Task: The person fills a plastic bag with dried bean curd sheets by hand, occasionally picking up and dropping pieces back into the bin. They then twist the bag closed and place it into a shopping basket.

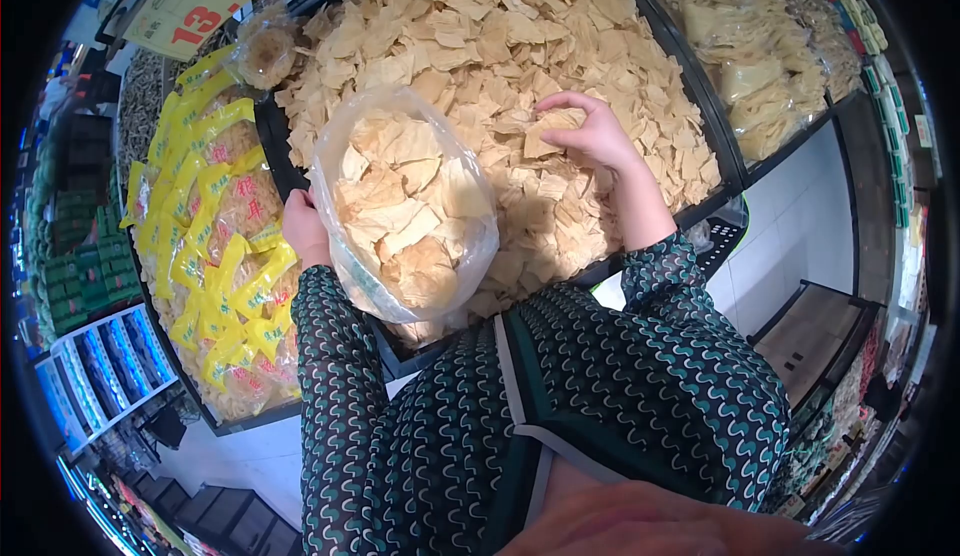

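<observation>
My left hand (304, 224) grips the left rim of a clear plastic bag (478, 181). The bag's mouth is wide and faces up, and it is filled with pale tan, flat, broken pieces that look like dried tofu skin (400, 216). Over the large pile of the same pieces (440, 31), my right hand (595, 134) has its thumb and fingers curled around a piece of dried tofu skin (553, 134). The bag rests at the near left part of the pile, with my right hand a short way to its right.
Yellow-printed packets (215, 186) fill the left bin. Bagged dried goods (760, 56) lie in the right bin. A black divider (690, 66) separates the bins. A price sign (205, 11) stands at the upper left. A low brown stand (812, 341) is at the right.
</observation>
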`<state>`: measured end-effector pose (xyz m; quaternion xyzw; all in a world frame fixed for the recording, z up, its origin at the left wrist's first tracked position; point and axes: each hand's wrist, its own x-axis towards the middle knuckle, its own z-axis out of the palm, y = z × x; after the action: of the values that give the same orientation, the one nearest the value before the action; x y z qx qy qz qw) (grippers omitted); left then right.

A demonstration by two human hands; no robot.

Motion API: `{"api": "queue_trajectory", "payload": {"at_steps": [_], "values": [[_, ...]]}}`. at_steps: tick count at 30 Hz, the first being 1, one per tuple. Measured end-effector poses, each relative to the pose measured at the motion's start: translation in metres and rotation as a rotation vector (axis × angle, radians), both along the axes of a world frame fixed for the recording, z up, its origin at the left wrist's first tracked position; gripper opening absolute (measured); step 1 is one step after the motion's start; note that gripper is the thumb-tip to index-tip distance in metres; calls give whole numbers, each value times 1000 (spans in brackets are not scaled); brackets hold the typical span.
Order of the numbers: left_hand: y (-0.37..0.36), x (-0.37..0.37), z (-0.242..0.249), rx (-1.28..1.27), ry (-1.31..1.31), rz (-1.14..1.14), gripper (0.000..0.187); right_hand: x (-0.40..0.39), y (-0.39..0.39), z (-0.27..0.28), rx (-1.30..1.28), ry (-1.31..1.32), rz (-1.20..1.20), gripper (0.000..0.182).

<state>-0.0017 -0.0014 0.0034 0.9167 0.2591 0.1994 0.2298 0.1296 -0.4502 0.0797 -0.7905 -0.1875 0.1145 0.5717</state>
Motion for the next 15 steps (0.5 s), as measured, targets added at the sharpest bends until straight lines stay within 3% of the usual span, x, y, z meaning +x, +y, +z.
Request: {"api": "queue_trajectory", "payload": {"at_steps": [1, 4, 9, 12, 13, 15], "values": [[-3, -1, 4, 30, 7, 2, 36, 0, -2, 1, 0, 2, 4, 32], [-8, 5, 12, 85, 171, 45, 37, -4, -1, 17, 352, 444, -155, 40], [-9, 5, 10, 83, 181, 69, 33, -3, 1, 38, 567, 506, -102, 41], [-4, 2, 0, 233, -75, -37, 31, -11, 23, 80, 824, 525, 100, 37], [1, 3, -3, 238, -73, -26, 31, -14, 35, 95, 826, 530, 111, 37], [5, 5, -4, 189, 125, -21, 31, -20, 59, 115, 786, 351, 396, 36]]}}
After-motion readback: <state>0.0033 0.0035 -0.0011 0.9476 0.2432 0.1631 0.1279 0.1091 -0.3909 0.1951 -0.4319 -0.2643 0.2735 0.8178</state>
